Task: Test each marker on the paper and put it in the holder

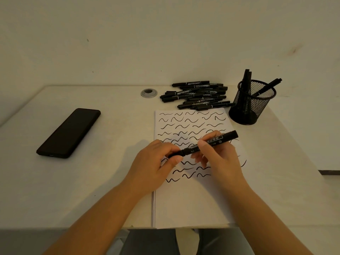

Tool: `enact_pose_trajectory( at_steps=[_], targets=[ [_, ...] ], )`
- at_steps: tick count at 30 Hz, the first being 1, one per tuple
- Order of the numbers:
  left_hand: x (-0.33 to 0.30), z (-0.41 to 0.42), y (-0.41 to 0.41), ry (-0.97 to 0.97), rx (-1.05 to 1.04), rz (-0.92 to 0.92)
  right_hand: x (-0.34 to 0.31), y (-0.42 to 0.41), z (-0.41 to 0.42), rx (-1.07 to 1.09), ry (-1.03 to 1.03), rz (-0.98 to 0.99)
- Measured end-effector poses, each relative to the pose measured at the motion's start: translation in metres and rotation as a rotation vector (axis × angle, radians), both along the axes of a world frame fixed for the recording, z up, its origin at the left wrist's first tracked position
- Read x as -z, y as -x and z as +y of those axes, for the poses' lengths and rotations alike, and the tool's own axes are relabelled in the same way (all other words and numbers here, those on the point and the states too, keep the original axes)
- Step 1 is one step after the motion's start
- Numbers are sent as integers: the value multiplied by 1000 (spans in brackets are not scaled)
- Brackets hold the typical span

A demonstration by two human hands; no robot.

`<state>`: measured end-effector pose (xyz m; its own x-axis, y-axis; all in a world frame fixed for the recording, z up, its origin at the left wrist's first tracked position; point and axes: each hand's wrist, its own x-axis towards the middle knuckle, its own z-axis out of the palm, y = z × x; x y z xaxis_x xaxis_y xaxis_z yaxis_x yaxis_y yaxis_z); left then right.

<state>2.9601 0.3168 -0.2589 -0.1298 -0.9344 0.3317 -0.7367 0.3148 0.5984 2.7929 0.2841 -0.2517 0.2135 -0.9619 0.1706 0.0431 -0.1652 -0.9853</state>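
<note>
Over the squiggle-covered paper [191, 199], both hands hold one black marker [206, 144]: the left hand [154, 162] pinches its cap end, the right hand [219, 157] wraps fingers round the barrel. Its long axis runs from lower left up toward the mesh holder [252, 102], which already contains several markers. A pile of markers [198, 96] beyond the paper's far edge looks yet untested, so much work remains.

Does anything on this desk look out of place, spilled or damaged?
Nothing is spilled or broken. Only one marker in the mesh holder leans far over the rim, and the untested markers lie in a loose heap.
</note>
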Motion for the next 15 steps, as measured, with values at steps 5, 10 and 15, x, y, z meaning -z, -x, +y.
enact_pose_trajectory(
  at_steps=[5, 10, 15],
  targets=[
    [-2, 2, 2, 44, -37, 46, -1, 1, 2, -54, -1, -42],
    [-6, 4, 2, 127, -23, 19, -1, 1, 4, -119, 0, -111],
    [-5, 5, 1, 102, 25, 70, 3, 0, 3, -169, 29, -149]
  ],
)
